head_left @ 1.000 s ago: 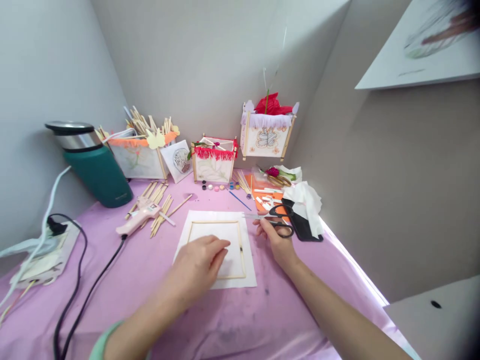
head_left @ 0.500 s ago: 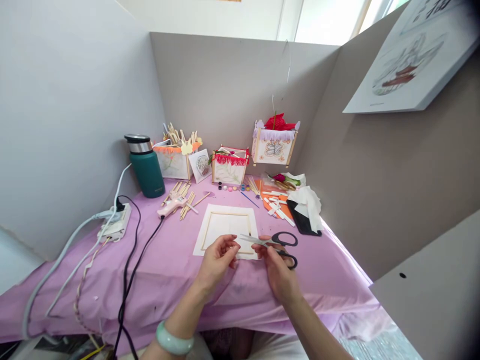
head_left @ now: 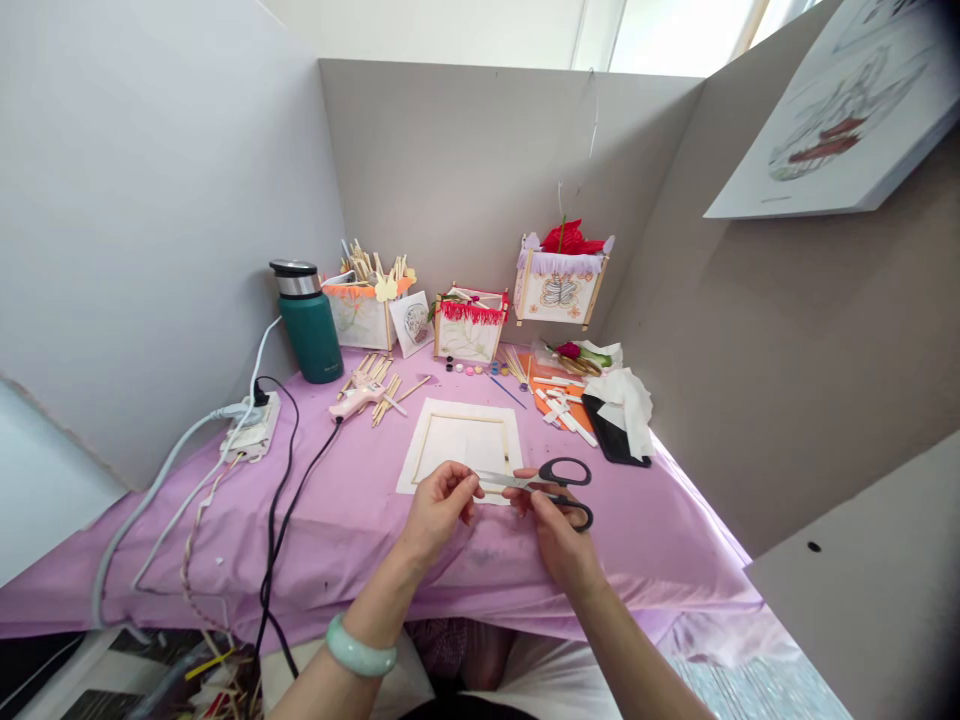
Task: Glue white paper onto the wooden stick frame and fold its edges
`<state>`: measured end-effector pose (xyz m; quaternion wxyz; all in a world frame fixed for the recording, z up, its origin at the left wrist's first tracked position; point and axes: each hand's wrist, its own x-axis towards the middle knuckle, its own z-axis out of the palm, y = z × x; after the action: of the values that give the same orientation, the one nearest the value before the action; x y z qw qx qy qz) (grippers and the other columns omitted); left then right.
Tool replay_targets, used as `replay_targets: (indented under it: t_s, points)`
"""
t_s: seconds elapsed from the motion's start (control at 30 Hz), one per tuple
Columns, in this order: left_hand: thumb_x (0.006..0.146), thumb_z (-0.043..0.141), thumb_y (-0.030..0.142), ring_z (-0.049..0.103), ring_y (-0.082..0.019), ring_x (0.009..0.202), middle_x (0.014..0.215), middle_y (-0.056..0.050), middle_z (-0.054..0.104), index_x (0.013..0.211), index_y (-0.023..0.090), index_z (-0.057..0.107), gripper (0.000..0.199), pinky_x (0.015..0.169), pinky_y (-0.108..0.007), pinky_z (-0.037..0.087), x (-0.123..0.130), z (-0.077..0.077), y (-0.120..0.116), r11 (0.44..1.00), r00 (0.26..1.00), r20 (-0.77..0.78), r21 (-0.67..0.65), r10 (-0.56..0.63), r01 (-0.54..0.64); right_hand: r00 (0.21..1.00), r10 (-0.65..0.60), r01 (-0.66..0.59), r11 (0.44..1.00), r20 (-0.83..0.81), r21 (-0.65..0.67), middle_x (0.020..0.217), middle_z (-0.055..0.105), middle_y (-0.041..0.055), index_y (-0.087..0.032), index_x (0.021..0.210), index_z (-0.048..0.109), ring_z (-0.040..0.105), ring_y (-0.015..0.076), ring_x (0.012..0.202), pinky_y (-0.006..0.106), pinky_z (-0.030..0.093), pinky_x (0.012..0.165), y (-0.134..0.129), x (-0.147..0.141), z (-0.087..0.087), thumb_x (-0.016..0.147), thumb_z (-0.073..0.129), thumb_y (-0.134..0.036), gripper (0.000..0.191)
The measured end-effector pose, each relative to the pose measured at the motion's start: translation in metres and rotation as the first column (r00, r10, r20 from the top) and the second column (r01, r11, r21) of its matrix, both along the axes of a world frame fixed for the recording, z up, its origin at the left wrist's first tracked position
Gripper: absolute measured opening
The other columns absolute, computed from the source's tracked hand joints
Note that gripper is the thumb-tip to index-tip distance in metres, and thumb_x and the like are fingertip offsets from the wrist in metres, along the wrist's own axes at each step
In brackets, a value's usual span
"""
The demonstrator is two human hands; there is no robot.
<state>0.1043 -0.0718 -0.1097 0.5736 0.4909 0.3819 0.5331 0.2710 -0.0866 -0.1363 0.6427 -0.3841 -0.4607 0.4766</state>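
My right hand [head_left: 559, 525] is wrapped round the middle of a pair of scissors [head_left: 566, 472], near the pivot. Their black handles stick out to the right and the blades point left. Beside the blade tips, my left hand [head_left: 442, 505] is closed in a pinch; whatever lies between its fingertips is too small or hidden to make out. Both hands hover over the near edge of a white sheet [head_left: 457, 450]. On that sheet lies a square frame of thin wooden sticks [head_left: 469, 416], its near side partly covered by my hands.
A pink glue gun [head_left: 358, 397] rests on wooden sticks [head_left: 386, 400] at the left, its black cord [head_left: 281, 530] running off the front edge. A green bottle [head_left: 311, 335] stands behind. Decorated boxes [head_left: 469, 338], paint pots, white strips [head_left: 566, 410] and a black tablet-like object [head_left: 619, 445] line the back and right.
The view has shifted slightly, so the table appears a little higher and further right. My left fingertips are now closer to the scissor tips. The right hand keeps its hold on the scissors.
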Motion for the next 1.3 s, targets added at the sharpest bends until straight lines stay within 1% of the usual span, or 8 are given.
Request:
replay_targets:
  t_s: [0.23, 0.53, 0.73, 0.83, 0.9, 1.0, 1.1, 1.3]
  points:
    - [0.076, 0.067, 0.041, 0.045, -0.006, 0.046, 0.064, 0.003, 0.058, 0.075, 0.016, 0.052, 0.028, 0.046, -0.020, 0.036, -0.001, -0.001, 0.000, 1.000, 0.999, 0.022, 0.014, 0.025, -0.025, 0.983, 0.007, 0.002, 0.999, -0.185, 0.044, 0.082, 0.070, 0.0034, -0.022, 0.092, 0.069, 0.058, 0.0144, 0.066, 0.032, 0.049, 0.069, -0.002, -0.004, 0.008, 0.082, 0.063, -0.043, 0.025]
    - [0.078, 0.064, 0.038, 0.044, -0.005, 0.044, 0.061, 0.002, 0.060, 0.071, 0.015, 0.052, 0.026, 0.045, -0.019, 0.032, 0.002, -0.007, -0.005, 0.998, 0.992, -0.125, 0.060, 0.027, -0.019, 0.971, -0.037, -0.028, 0.964, -0.236, -0.266, 0.080, 0.072, 0.0078, -0.013, 0.090, 0.070, 0.060, 0.0130, 0.051, 0.025, 0.045, 0.047, -0.009, 0.029, 0.029, 0.067, 0.079, -0.040, 0.037]
    - [0.080, 0.060, 0.040, 0.045, -0.006, 0.044, 0.062, 0.004, 0.058, 0.072, 0.017, 0.050, 0.027, 0.047, -0.020, 0.035, 0.004, -0.009, -0.004, 0.994, 0.985, -0.145, 0.077, 0.092, -0.082, 0.946, -0.262, 0.207, 0.941, -0.189, -0.268, 0.076, 0.071, 0.0064, -0.012, 0.089, 0.068, 0.060, 0.0132, 0.052, 0.025, 0.046, 0.048, -0.013, 0.051, 0.034, 0.064, 0.079, -0.044, 0.042]
    - [0.087, 0.052, 0.040, 0.045, -0.006, 0.048, 0.062, 0.006, 0.054, 0.074, 0.018, 0.047, 0.025, 0.049, -0.020, 0.036, 0.004, -0.010, -0.005, 0.991, 0.985, -0.156, 0.116, 0.078, -0.060, 0.917, -0.394, 0.397, 0.900, 0.053, -0.179, 0.086, 0.071, 0.0085, -0.014, 0.103, 0.063, 0.065, 0.0181, 0.067, 0.029, 0.050, 0.058, -0.002, 0.079, 0.034, 0.073, 0.068, -0.052, 0.048]
    - [0.090, 0.047, 0.040, 0.044, -0.006, 0.049, 0.063, 0.006, 0.052, 0.074, 0.019, 0.047, 0.027, 0.050, -0.021, 0.035, 0.003, -0.013, -0.005, 0.990, 0.984, -0.171, 0.141, 0.048, -0.023, 0.795, -0.492, 0.553, 0.828, 0.356, -0.090, 0.095, 0.069, 0.0124, -0.013, 0.114, 0.058, 0.066, 0.0239, 0.082, 0.037, 0.051, 0.071, 0.006, 0.099, 0.031, 0.077, 0.063, -0.052, 0.054]
    - [0.093, 0.040, 0.041, 0.041, -0.007, 0.049, 0.060, 0.005, 0.049, 0.071, 0.019, 0.046, 0.032, 0.049, -0.021, 0.033, 0.001, -0.015, -0.004, 0.986, 0.972, -0.234, 0.168, 0.034, 0.006, 0.282, -0.670, 0.736, 0.610, 0.686, 0.294, 0.113, 0.062, 0.0211, -0.007, 0.117, 0.057, 0.056, 0.0342, 0.107, 0.052, 0.042, 0.091, 0.009, 0.117, 0.019, 0.075, 0.064, -0.039, 0.053]
    - [0.094, 0.037, 0.041, 0.040, -0.008, 0.047, 0.054, 0.005, 0.045, 0.066, 0.019, 0.045, 0.036, 0.049, -0.023, 0.031, 0.000, -0.014, -0.007, 0.975, 0.913, -0.400, 0.224, 0.079, 0.014, 0.069, -0.795, 0.540, 0.538, 0.603, 0.647, 0.113, 0.060, 0.0194, -0.009, 0.113, 0.059, 0.052, 0.0311, 0.111, 0.050, 0.040, 0.097, -0.004, 0.106, 0.003, 0.082, 0.056, -0.025, 0.034]
    - [0.090, 0.047, 0.027, 0.054, -0.011, 0.063, 0.069, 0.000, 0.060, 0.077, 0.017, 0.057, 0.018, 0.062, -0.023, 0.038, 0.003, -0.014, -0.045, 0.861, 0.710, -0.688, 0.443, 0.148, 0.251, 0.342, -0.608, -0.013, 0.760, 0.717, 0.650, 0.097, 0.064, 0.0094, -0.018, 0.103, 0.060, 0.058, 0.0212, 0.091, 0.037, 0.049, 0.079, -0.035, 0.053, -0.015, 0.084, 0.054, -0.010, 0.022]
